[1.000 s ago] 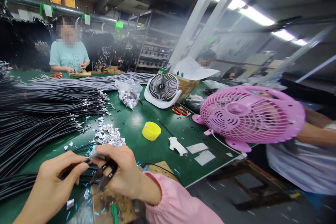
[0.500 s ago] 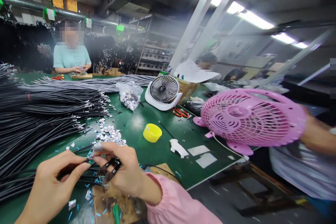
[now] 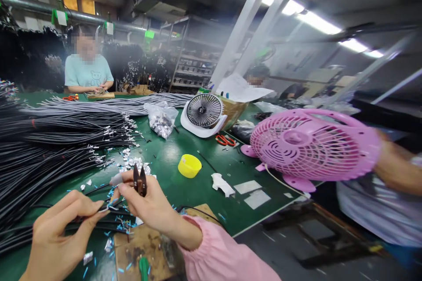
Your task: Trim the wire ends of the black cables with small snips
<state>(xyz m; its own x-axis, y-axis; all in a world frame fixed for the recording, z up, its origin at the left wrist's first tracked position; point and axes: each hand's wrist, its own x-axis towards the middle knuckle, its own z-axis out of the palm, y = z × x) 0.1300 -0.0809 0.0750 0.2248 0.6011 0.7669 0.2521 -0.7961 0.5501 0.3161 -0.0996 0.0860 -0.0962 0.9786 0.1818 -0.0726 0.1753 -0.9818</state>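
Thumb and forefinger of my left hand (image 3: 62,224) pinch the end of a black cable (image 3: 79,218) at the lower left. Small blue and pale wire ends stick out past those fingertips. My right hand (image 3: 153,204) has a pair of thread snips (image 3: 140,180) tucked in its palm, dark blades pointing up and a little apart. Its thumb and forefinger, the latter with a grey wrap on the tip, close in at the wire ends; whether they grip a wire I cannot tell. Blue offcuts (image 3: 127,219) lie scattered below the hands.
Bundled black cables (image 3: 59,153) cover the left of the green table (image 3: 194,193). A yellow cup (image 3: 189,166), orange-handled scissors (image 3: 226,140), a small white fan (image 3: 202,114) and a pink fan (image 3: 296,147) stand rightward. A stained wooden board (image 3: 132,250) lies in front. Co-workers sit across and at right.
The snips have swung from pointing down at the cable to pointing up in my right hand. My right thumb and forefinger have come to the wire ends. My left hand has shifted slightly left.
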